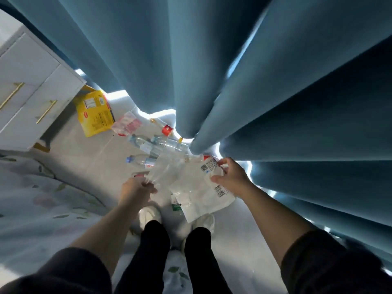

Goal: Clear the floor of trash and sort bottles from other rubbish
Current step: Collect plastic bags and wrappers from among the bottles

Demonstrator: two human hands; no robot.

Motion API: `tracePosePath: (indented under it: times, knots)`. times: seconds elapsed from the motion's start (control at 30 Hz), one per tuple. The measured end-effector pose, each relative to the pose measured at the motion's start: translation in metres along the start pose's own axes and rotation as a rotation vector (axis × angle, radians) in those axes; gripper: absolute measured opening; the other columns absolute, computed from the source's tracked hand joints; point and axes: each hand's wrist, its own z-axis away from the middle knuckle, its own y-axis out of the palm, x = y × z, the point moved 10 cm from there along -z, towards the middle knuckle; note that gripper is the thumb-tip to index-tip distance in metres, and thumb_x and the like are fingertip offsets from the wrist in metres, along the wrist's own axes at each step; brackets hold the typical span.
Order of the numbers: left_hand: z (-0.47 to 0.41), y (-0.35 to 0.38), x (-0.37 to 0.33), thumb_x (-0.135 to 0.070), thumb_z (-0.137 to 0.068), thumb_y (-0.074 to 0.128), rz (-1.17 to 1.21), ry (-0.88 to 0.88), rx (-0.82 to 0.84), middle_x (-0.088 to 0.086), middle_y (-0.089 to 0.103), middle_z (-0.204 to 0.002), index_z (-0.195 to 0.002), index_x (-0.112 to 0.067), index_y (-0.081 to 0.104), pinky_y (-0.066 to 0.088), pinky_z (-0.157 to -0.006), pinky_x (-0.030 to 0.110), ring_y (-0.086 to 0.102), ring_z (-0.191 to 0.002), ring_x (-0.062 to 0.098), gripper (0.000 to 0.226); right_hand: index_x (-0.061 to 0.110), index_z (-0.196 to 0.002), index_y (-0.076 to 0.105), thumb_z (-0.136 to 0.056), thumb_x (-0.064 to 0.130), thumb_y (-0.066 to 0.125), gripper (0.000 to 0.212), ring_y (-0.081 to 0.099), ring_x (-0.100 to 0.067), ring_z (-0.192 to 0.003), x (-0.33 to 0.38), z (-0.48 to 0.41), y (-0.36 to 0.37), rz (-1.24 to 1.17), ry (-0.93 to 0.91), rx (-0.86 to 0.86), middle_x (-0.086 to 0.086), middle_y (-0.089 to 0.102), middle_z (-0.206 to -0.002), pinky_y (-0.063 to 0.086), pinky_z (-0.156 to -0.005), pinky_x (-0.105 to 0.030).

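Note:
My left hand [137,190] pinches the edge of a clear plastic bag [167,172] held above the floor. My right hand [231,177] grips a white printed wrapper [203,196] with barcodes, close beside the bag. Several clear plastic bottles [152,145] lie on the floor beyond my hands, one with a blue cap [129,159]. Farther off lie a yellow snack package [95,115], a pink and clear wrapper [127,125] and a small red wrapper [167,130]. A green and white scrap [176,205] lies near my feet.
Heavy blue curtains [275,92] hang close ahead and to the right, reaching the floor. A white drawer cabinet [31,81] with gold handles stands at the left. A bed with a floral cover [42,198] borders the lower left. Pale tile floor [89,162] lies between them.

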Motion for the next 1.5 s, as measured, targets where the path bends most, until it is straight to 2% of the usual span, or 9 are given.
tracePosePath:
  times: [0.13,0.33,0.47,0.6,0.77,1.0,1.2,1.37,1.5]
  knots:
    - [0.029,0.005,-0.030,-0.011,-0.087,0.061,-0.014,0.064,0.000,0.003,0.074,-0.075,-0.063,-0.021,0.064,0.042,-0.049,0.020,0.061,-0.056,0.014,0.026,0.023,-0.106,0.053,-0.075,0.018,0.078,0.041,0.063,-0.013,-0.087,-0.019,0.040,-0.036,-0.044,0.037,-0.107,0.004,0.065,-0.102,0.045,-0.060,-0.019]
    - [0.067,0.004,-0.071,-0.014,-0.083,0.065,-0.102,0.196,0.018,0.002,0.073,-0.075,-0.062,-0.017,0.065,0.055,-0.072,0.034,0.067,-0.076,0.025,0.021,0.023,-0.105,0.054,-0.075,0.018,0.080,0.040,0.061,-0.006,-0.075,-0.051,0.107,-0.085,-0.192,0.066,-0.316,0.010,0.061,-0.089,0.046,-0.056,-0.021]
    - [0.127,0.014,-0.111,-0.014,-0.081,0.068,-0.103,0.288,0.078,0.003,0.073,-0.071,-0.064,-0.014,0.066,0.052,-0.063,0.031,0.066,-0.065,0.023,0.017,0.018,-0.112,0.055,-0.074,0.015,0.080,0.045,0.068,-0.021,-0.087,-0.075,0.180,-0.121,-0.362,0.114,-0.436,-0.001,0.066,-0.103,0.058,-0.077,-0.040]
    - [0.192,0.042,-0.143,-0.015,-0.083,0.064,-0.132,0.381,0.112,-0.006,0.064,-0.055,-0.071,-0.013,0.071,0.045,-0.054,0.023,0.059,-0.051,0.010,0.014,0.015,-0.110,0.056,-0.074,0.009,0.079,0.043,0.068,-0.024,-0.084,-0.114,0.251,-0.160,-0.526,0.122,-0.566,-0.010,0.069,-0.106,0.058,-0.078,-0.042]
    - [0.271,0.119,-0.161,-0.016,-0.082,0.065,-0.105,0.430,0.178,0.008,0.073,-0.074,-0.076,-0.013,0.073,0.055,-0.072,0.035,0.068,-0.070,0.029,0.011,0.010,-0.121,0.054,-0.078,0.011,0.078,0.050,0.068,-0.024,-0.085,-0.198,0.325,-0.202,-0.678,0.169,-0.660,-0.010,0.068,-0.111,0.057,-0.064,-0.035]
    - [0.381,0.260,-0.172,-0.012,-0.083,0.067,0.016,0.463,0.240,0.010,0.073,-0.073,-0.078,-0.005,0.071,0.052,-0.064,0.034,0.062,-0.060,0.024,0.010,0.011,-0.122,0.054,-0.081,0.013,0.075,0.046,0.067,-0.017,-0.077,-0.356,0.421,-0.256,-0.849,0.256,-0.771,-0.003,0.067,-0.101,0.049,-0.050,-0.024]
    - [0.462,0.354,-0.188,-0.016,-0.085,0.064,-0.028,0.535,0.338,0.002,0.074,-0.074,-0.073,-0.016,0.069,0.052,-0.070,0.031,0.059,-0.060,0.016,0.013,0.009,-0.119,0.056,-0.081,0.012,0.075,0.043,0.067,-0.020,-0.075,-0.458,0.497,-0.292,-0.984,0.304,-0.931,-0.012,0.068,-0.107,0.047,-0.045,-0.024]
    - [0.494,0.407,-0.205,-0.015,-0.085,0.065,-0.115,0.586,0.385,0.003,0.073,-0.074,-0.074,-0.020,0.068,0.050,-0.065,0.027,0.059,-0.060,0.017,0.013,0.008,-0.115,0.053,-0.081,0.008,0.074,0.039,0.068,-0.033,-0.089,-0.518,0.525,-0.293,-1.149,0.345,-1.001,-0.017,0.067,-0.109,0.057,-0.072,-0.044]
    - [0.494,0.449,-0.214,-0.015,-0.084,0.066,-0.223,0.591,0.423,0.007,0.073,-0.074,-0.072,-0.021,0.067,0.051,-0.070,0.031,0.058,-0.061,0.019,0.013,0.011,-0.114,0.052,-0.081,0.010,0.073,0.039,0.067,-0.027,-0.083,-0.556,0.532,-0.292,-1.222,0.418,-1.052,-0.014,0.066,-0.109,0.054,-0.061,-0.034]
